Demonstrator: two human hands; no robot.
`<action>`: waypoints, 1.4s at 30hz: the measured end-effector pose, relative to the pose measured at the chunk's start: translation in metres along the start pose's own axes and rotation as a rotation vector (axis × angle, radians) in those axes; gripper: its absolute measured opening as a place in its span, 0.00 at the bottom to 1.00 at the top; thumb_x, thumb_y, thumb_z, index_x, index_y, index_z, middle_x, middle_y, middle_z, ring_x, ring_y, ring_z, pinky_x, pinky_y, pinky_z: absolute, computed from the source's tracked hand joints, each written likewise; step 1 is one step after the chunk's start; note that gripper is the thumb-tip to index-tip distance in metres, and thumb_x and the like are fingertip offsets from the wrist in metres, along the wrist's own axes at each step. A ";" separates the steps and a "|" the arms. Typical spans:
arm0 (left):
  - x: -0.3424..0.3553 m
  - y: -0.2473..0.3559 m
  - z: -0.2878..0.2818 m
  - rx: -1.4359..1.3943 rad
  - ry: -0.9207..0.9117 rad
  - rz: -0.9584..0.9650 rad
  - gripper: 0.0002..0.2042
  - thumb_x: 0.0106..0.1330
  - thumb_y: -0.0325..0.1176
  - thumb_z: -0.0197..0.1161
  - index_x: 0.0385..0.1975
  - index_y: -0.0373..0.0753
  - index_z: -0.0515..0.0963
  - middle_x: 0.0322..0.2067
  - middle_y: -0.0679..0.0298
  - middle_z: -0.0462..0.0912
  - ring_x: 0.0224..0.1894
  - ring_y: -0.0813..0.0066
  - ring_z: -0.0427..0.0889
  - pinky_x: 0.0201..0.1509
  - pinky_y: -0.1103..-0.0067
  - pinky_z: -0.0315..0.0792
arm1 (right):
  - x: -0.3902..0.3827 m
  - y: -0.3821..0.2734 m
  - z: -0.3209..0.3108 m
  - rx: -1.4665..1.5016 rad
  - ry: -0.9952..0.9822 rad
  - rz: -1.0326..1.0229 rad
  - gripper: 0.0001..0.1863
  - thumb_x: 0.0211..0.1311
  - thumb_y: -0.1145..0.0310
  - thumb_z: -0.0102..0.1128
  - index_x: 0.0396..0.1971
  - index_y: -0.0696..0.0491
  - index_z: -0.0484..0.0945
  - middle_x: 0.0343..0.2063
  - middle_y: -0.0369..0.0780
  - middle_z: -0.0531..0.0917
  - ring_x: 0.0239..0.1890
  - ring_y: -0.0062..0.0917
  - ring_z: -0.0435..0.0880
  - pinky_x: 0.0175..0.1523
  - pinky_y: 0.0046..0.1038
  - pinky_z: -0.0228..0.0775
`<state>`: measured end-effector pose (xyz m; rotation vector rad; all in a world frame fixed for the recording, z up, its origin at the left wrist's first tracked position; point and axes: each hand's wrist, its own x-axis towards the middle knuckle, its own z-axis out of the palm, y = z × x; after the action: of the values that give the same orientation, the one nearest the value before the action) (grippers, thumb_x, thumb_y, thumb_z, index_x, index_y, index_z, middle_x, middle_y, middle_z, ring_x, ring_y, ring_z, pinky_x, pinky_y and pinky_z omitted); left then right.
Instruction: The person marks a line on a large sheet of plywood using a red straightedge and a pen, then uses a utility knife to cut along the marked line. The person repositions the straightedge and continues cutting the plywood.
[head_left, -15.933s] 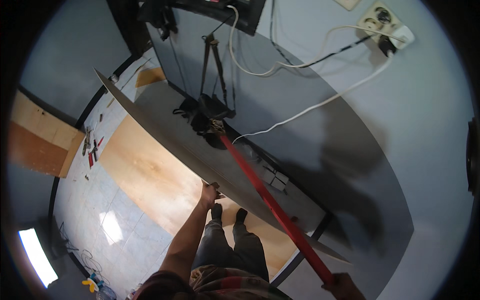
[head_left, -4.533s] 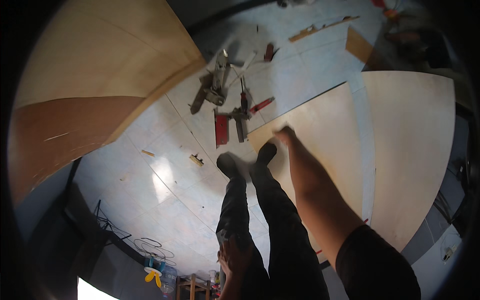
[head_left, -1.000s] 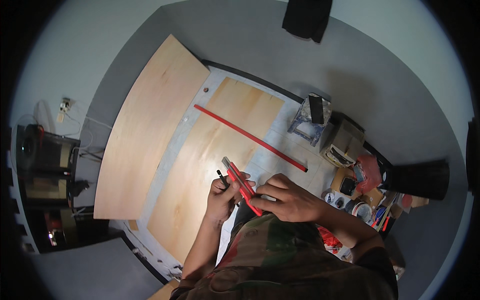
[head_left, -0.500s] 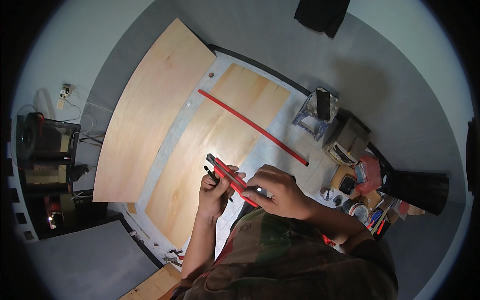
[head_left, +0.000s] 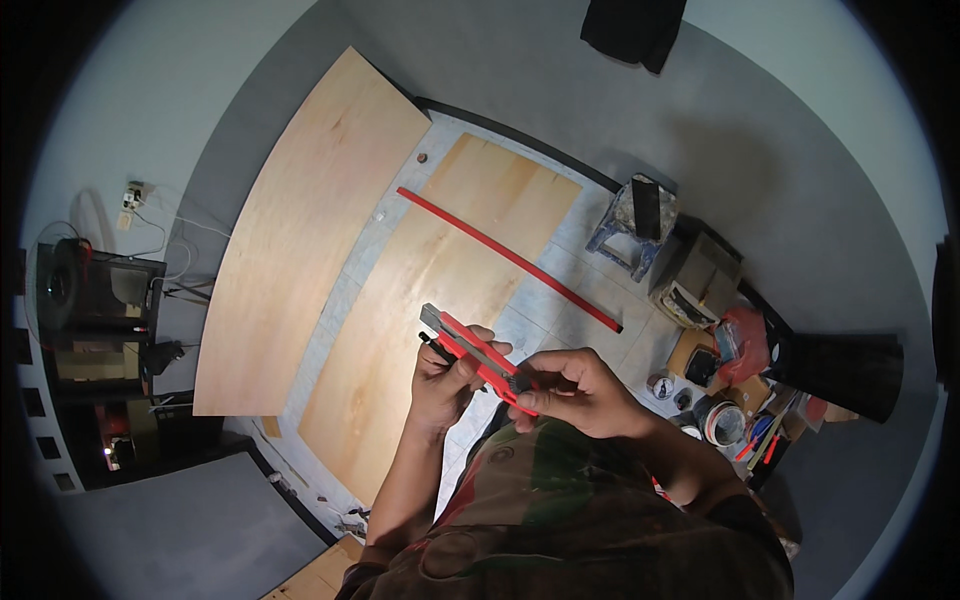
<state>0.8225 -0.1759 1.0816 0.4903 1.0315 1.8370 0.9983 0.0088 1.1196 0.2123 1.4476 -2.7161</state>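
Note:
A red utility knife (head_left: 475, 347) is held before my chest by both hands, its grey head pointing up and to the left. My left hand (head_left: 436, 393) is closed round its front half and also grips a thin black pen-like stick (head_left: 429, 342) beside it. With thumb and fingers, my right hand (head_left: 592, 398) pinches the knife's rear end near its dark slider. Beyond my hands, a plywood sheet (head_left: 400, 310) lies on the floor with a long red bar (head_left: 515, 260) across it. I cannot make out any bare blade.
A second plywood sheet (head_left: 300, 240) leans against the wall at the left. To the right stand a paint-stained stool (head_left: 632, 225), a worn box (head_left: 697, 280) and a clutter of tubs (head_left: 722, 422) and tools. A dark glass-fronted cabinet (head_left: 110, 345) is at the far left.
My right hand has slid down and right along the knife, and its fingers have shifted at the rear end. More of the knife's side now shows. The view has moved slightly.

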 end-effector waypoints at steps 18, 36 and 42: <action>-0.009 -0.010 0.022 0.147 -0.128 0.047 0.19 0.62 0.29 0.83 0.50 0.30 0.87 0.48 0.52 0.92 0.50 0.64 0.91 0.59 0.67 0.84 | -0.017 0.013 0.036 0.251 0.123 0.122 0.17 0.85 0.55 0.59 0.39 0.53 0.78 0.19 0.27 0.70 0.18 0.10 0.64 0.24 0.21 0.54; -0.001 -0.027 0.024 0.147 -0.120 0.118 0.22 0.59 0.31 0.85 0.51 0.31 0.87 0.49 0.54 0.92 0.51 0.64 0.91 0.60 0.67 0.84 | -0.012 0.019 0.018 0.048 0.215 0.079 0.17 0.82 0.56 0.65 0.35 0.53 0.85 0.21 0.23 0.70 0.23 0.07 0.63 0.29 0.21 0.53; 0.009 -0.024 0.025 0.149 -0.120 0.075 0.22 0.57 0.29 0.86 0.51 0.30 0.87 0.50 0.53 0.92 0.52 0.64 0.90 0.61 0.66 0.83 | -0.009 0.020 0.013 0.060 0.223 0.057 0.16 0.81 0.55 0.67 0.39 0.54 0.85 0.21 0.24 0.71 0.24 0.08 0.65 0.30 0.22 0.55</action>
<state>0.8481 -0.1527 1.0752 0.7288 1.0854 1.7805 1.0082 -0.0130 1.1115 0.5669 1.3850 -2.7653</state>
